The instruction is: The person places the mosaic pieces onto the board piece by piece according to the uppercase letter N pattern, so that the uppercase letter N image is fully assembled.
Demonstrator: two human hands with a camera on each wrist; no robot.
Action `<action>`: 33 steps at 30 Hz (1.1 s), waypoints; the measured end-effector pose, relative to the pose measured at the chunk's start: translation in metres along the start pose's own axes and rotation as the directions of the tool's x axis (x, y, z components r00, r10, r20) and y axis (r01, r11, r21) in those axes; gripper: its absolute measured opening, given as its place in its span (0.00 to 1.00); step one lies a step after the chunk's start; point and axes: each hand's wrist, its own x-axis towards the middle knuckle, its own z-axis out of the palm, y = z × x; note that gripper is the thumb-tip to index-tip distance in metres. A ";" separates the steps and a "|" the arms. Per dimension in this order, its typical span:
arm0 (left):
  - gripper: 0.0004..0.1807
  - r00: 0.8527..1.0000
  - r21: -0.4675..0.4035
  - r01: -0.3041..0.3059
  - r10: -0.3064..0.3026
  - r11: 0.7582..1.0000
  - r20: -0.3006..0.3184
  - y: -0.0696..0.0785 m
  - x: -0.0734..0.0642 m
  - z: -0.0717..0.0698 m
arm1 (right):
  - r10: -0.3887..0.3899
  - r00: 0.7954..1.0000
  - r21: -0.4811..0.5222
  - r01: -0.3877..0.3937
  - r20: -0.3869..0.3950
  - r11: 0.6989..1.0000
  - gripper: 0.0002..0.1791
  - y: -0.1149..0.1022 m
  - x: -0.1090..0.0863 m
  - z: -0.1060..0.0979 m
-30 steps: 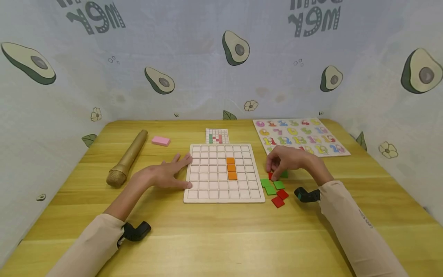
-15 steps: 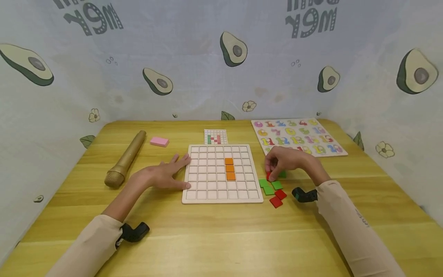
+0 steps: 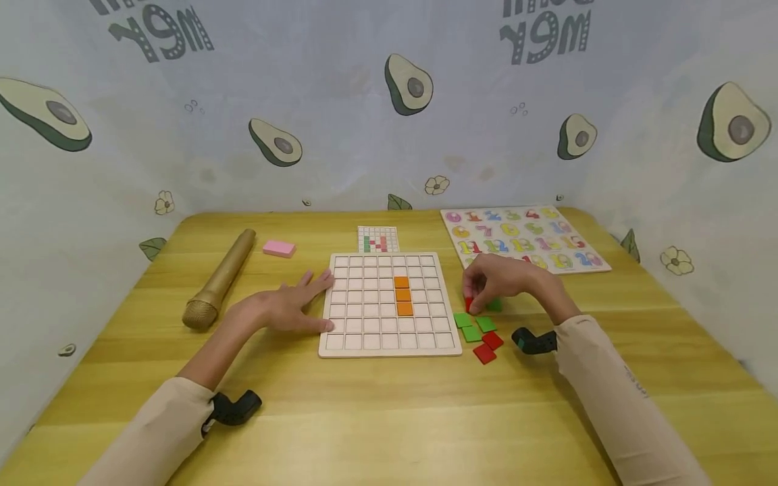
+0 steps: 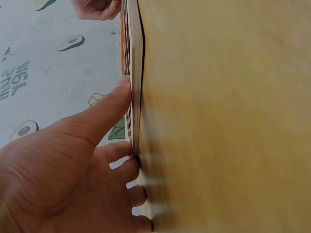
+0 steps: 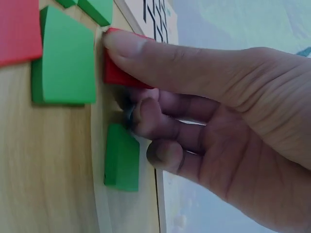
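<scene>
In the head view, a pale wooden grid board (image 3: 371,324) lies mid-table, with a column of three orange square tiles (image 3: 403,295) in its cells. My left hand (image 3: 292,308) rests at the board's left edge, thumb and fingers spread and touching the rim. To the right of the board, my right hand (image 3: 501,278) pinches a red square tile (image 5: 116,73) between thumb and fingers, the tile tilted. Several green tiles (image 3: 471,334) and two red tiles (image 3: 485,353) lie loose below that hand. Another green tile (image 3: 494,304) is partly hidden behind it.
A small card with a coloured grid pattern (image 3: 377,239) lies behind the board. At the back right is a number puzzle board (image 3: 516,233). A gold microphone (image 3: 221,277) and a pink block (image 3: 279,248) lie on the left. A printed cloth (image 3: 340,148) stands behind.
My right hand shifts slightly left, and the red tile tips up in its pinch. The left hand stays at the board's edge. The whole head view shifts a little.
</scene>
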 end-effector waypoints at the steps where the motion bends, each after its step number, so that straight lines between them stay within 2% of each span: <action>1: 0.57 1.000 -0.003 0.001 -0.001 1.000 -0.001 0.000 0.000 0.000 | -0.009 1.000 -0.002 0.009 -0.009 1.000 0.10 -0.001 0.001 -0.001; 4: 0.60 1.000 -0.013 -0.013 0.013 1.000 -0.014 -0.009 0.003 0.003 | -0.050 0.998 -0.001 0.050 -0.033 0.999 0.08 -0.004 0.003 -0.002; 9: 0.61 1.000 -0.021 -0.011 0.010 1.000 -0.007 -0.007 0.000 0.004 | -0.140 0.987 0.041 0.143 -0.074 0.989 0.04 -0.012 0.005 -0.003; 11: 0.59 1.000 -0.020 0.004 -0.004 1.000 -0.001 0.002 -0.004 -0.001 | -0.173 0.980 0.072 0.181 -0.097 0.981 0.03 -0.016 0.006 -0.003; 13: 0.57 1.000 -0.008 0.006 -0.006 1.000 -0.011 0.003 -0.002 -0.003 | -0.194 0.974 0.103 0.206 -0.119 0.973 0.02 -0.021 0.008 -0.001; 23: 0.57 1.000 -0.003 0.017 -0.017 1.000 -0.003 0.003 0.003 -0.003 | -0.269 0.956 0.220 0.288 -0.113 0.932 0.05 -0.051 0.019 0.021; 33: 0.57 1.000 -0.011 0.012 -0.012 1.000 0.003 0.001 0.003 -0.001 | -0.314 0.942 0.201 0.332 -0.114 0.922 0.03 -0.059 0.028 0.038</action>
